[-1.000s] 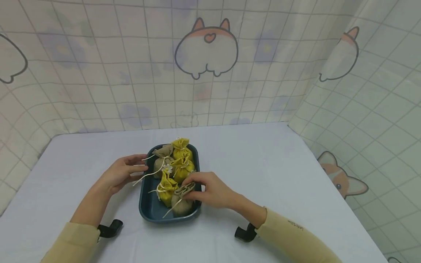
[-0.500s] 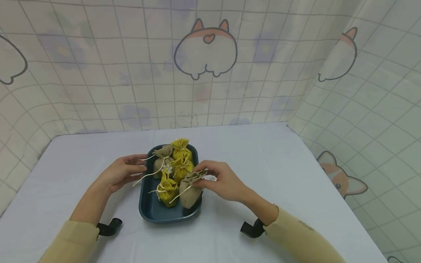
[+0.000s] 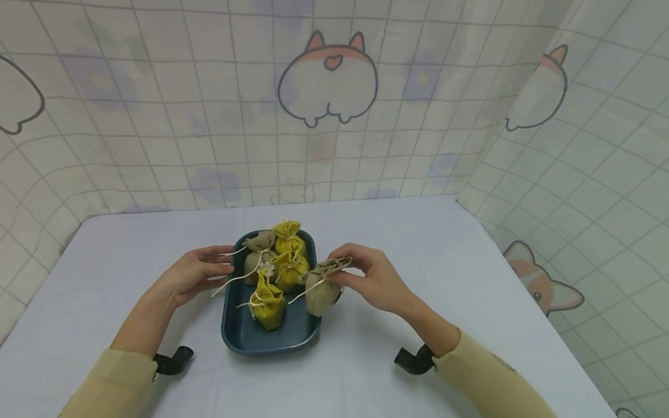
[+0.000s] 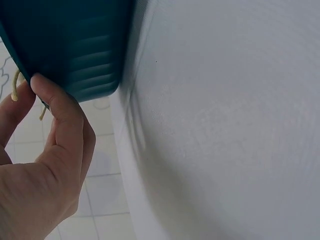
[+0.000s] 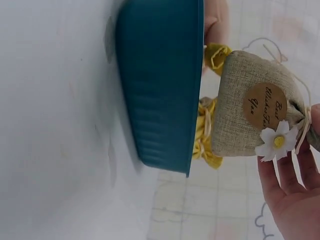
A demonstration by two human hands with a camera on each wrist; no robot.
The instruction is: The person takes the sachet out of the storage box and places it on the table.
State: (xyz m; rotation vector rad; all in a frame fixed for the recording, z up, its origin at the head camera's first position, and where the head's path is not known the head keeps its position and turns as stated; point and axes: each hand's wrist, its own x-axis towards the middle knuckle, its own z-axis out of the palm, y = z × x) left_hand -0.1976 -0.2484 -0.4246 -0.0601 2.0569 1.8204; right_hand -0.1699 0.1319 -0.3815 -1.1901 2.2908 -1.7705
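My right hand [image 3: 373,278] pinches the gathered neck of a beige drawstring pouch [image 3: 320,297], which hangs over the right rim of the dark blue-green tray [image 3: 251,342]. In the right wrist view, this pouch [image 5: 250,105] shows a round brown label and a white cloth flower, and it is raised above the rim. Fingertips of my left hand [image 3: 193,276] rest against the tray's left rim, fairly straight. Inside the tray are another beige pouch [image 3: 256,266] with long strings and three yellow pouches, the nearest yellow pouch [image 3: 269,307] standing toward the front.
A white cloth covers the table [image 3: 418,249]. Behind it hangs a checked curtain [image 3: 219,104] with cartoon animal prints. Black wrist mounts [image 3: 175,361] are worn below both sleeves.
My right hand has lifted the beige pouch from the tray's front right corner and carried it up and to the right, over the rim. The left hand has stayed put.
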